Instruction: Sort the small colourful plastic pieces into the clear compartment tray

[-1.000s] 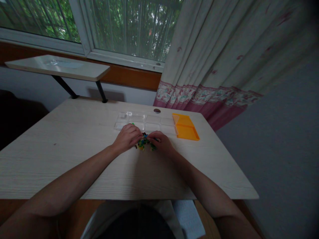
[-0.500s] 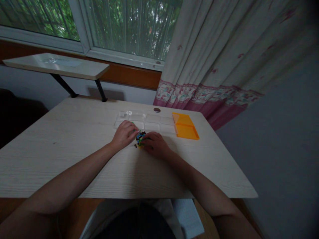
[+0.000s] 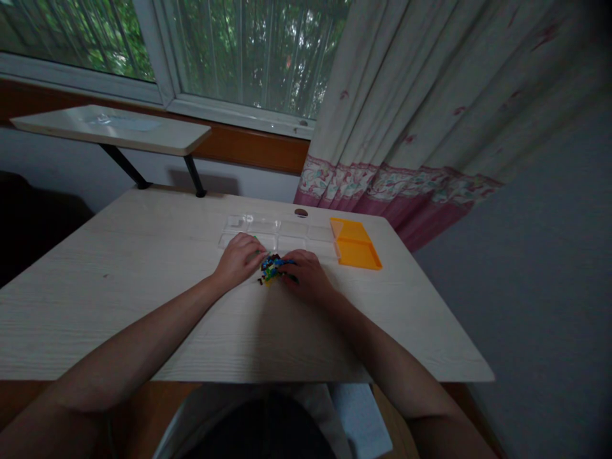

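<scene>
A small pile of tiny coloured toy bricks (image 3: 270, 268), blue, green, yellow and dark, lies on the table between my hands. My left hand (image 3: 239, 260) rests at the pile's left edge, its fingers curled together near the thumb. Whether a piece sits in those fingertips is too small to make out. On the right side, my right hand (image 3: 308, 274) reaches into the pile with fingers apart, touching the bricks. Behind my hands lies a clear plastic compartment box (image 3: 292, 243), partly covered by my left hand.
An orange tray-like lid (image 3: 357, 244) adjoins the clear box on its right. A round dark cable hole (image 3: 301, 212) is near the back edge of the pale table (image 3: 182, 331). A raised shelf (image 3: 157, 135) on black legs stands back left. The curtain (image 3: 382, 127) hangs behind.
My right hand has shifted slightly right, uncovering more of the bricks, which are spread a little toward it. My left hand stays almost still.
</scene>
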The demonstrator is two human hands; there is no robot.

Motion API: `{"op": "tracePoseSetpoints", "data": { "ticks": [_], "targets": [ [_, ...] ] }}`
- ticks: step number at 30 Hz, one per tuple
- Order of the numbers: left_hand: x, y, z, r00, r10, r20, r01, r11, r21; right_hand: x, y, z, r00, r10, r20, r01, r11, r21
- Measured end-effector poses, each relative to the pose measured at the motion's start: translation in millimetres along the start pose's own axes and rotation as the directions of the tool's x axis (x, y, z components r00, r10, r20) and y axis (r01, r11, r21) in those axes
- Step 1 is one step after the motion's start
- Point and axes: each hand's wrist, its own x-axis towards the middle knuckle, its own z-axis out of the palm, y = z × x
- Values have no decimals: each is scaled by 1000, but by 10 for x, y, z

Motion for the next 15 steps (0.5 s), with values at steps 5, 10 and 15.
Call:
{"op": "tracePoseSetpoints", "data": {
  "ticks": [5, 10, 15],
  "targets": [
    [-7, -17, 24, 1000, 0, 2, 0, 1000, 3, 10, -7, 48, 999, 34, -16, -35, 999, -21],
    [-9, -24, 32, 1000, 10, -7, -11, 1000, -7, 23, -18, 78, 999, 40, -14, -41, 997, -65],
    [-8, -15, 22, 1000, 2, -10, -2, 1000, -1, 40, -54, 44, 1000, 23, 12, -21, 992, -123]
  ]
}}
